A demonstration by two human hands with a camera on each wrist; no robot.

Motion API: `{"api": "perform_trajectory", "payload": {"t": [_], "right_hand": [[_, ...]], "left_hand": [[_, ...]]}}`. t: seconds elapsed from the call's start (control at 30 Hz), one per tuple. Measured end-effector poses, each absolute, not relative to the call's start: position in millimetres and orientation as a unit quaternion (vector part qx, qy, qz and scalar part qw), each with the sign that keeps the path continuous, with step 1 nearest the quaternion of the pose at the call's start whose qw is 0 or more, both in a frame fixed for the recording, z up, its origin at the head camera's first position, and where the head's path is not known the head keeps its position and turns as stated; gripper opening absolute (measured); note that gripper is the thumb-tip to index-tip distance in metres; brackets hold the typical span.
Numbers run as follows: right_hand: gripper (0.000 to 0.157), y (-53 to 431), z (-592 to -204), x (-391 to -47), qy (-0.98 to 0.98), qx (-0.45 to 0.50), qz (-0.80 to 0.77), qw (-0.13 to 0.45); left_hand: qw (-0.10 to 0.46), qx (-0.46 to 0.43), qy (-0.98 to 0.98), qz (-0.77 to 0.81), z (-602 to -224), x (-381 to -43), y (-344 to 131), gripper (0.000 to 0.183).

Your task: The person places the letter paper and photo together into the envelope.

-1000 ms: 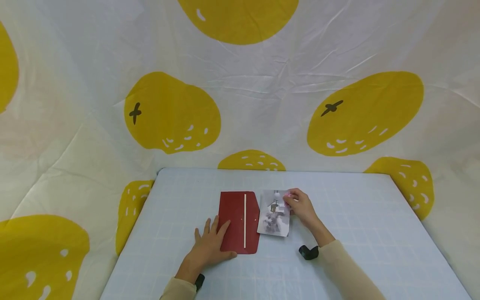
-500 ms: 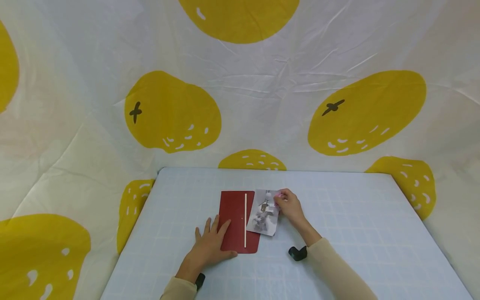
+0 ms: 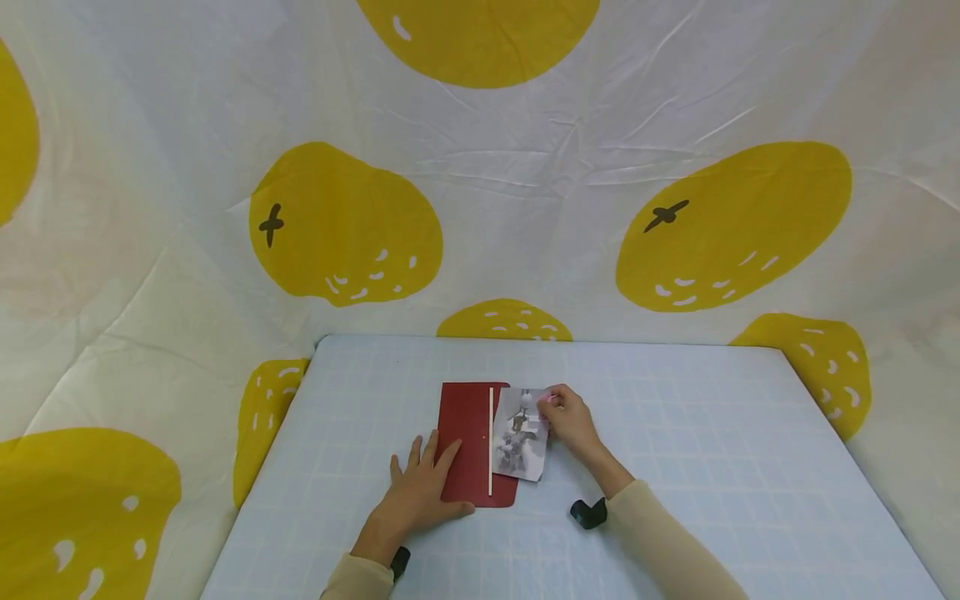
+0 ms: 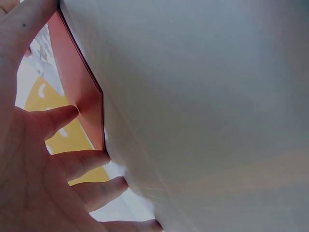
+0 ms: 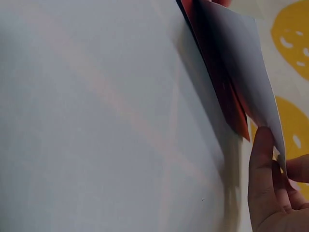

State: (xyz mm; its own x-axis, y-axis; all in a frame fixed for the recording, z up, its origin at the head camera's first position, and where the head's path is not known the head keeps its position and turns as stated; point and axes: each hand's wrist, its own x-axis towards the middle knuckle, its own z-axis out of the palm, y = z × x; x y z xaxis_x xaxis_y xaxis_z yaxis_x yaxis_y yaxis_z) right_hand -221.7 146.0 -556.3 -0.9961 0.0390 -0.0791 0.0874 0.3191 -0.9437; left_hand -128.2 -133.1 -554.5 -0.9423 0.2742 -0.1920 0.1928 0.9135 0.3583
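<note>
A red envelope point(image 3: 467, 410) with a narrow white strip down its right part lies flat on the table. My left hand point(image 3: 417, 490) rests with spread fingers over its lower left edge; the left wrist view shows fingertips on the red paper point(image 4: 79, 92). My right hand point(image 3: 572, 425) pinches a picture card point(image 3: 517, 437) at its upper right edge. The card has a greyish print with a bit of pink beside the fingers, and it overlaps the right side of the envelope. In the right wrist view the card's pale back point(image 5: 246, 63) tilts up from the red paper.
A pale blue checked cloth covers the table point(image 3: 712, 433). Behind and beside it hangs a white curtain point(image 3: 525, 233) with large yellow fruit prints. A black device point(image 3: 588, 513) is at the right wrist, and another point(image 3: 401, 564) at the left.
My right hand has moved left with the card, from beside the envelope to over its right side, then slightly down toward me. The left hand has stayed in place.
</note>
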Motion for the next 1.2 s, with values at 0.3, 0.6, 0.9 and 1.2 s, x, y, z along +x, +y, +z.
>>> {"api": "perform_trajectory", "payload": {"t": [0.3,0.6,0.9,1.2], "right_hand": [[0.016,140,-558,-222,0.814,0.043,-0.579,0.023],[0.017,133,-561,-222,0.825,0.039,-0.563,0.028],[0.019,124,-564,-227,0.833,0.035,-0.551,0.037],[0.019,117,-564,-229,0.832,0.025,-0.553,0.049]], "left_hand": [[0.122,0.119,0.970,0.171,-555,-128,-133,0.104],[0.123,0.117,0.970,0.171,-553,-128,-133,0.104],[0.125,0.122,0.971,0.165,-553,-129,-134,0.103],[0.126,0.122,0.971,0.165,-554,-129,-134,0.104]]}}
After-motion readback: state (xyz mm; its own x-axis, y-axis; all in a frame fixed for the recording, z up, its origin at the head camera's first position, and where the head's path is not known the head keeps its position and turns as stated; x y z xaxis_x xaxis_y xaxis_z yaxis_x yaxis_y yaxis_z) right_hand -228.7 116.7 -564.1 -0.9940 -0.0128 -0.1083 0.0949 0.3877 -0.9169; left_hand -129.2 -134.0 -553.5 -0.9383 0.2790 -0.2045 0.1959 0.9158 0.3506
